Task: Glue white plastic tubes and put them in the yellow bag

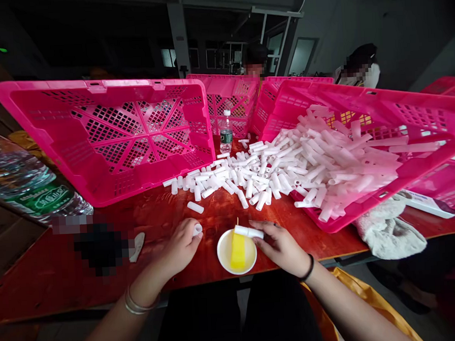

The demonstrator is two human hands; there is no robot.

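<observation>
My left hand (186, 244) is closed around a short white plastic tube (197, 229), whose open end points up and to the right. Between the fingers of my right hand (282, 241) lies another white tube (249, 232), held sideways over a small white bowl (223, 261). In that bowl rests a yellow block (238, 254), with a thin stick poking up behind it. Past my hands, a heap of similar white tubes (258, 174) covers the tabletop. One loose tube (195, 207) lies apart, nearer to me.
A pink crate (205, 115) stands tipped on its side at left; another pink crate (430, 114), tilted at right, spills tubes. A small water bottle (226, 132) stands between them. A large bottle (41, 193) lies far left. A grey cloth (391, 230) hangs at the right edge. Two people are beyond.
</observation>
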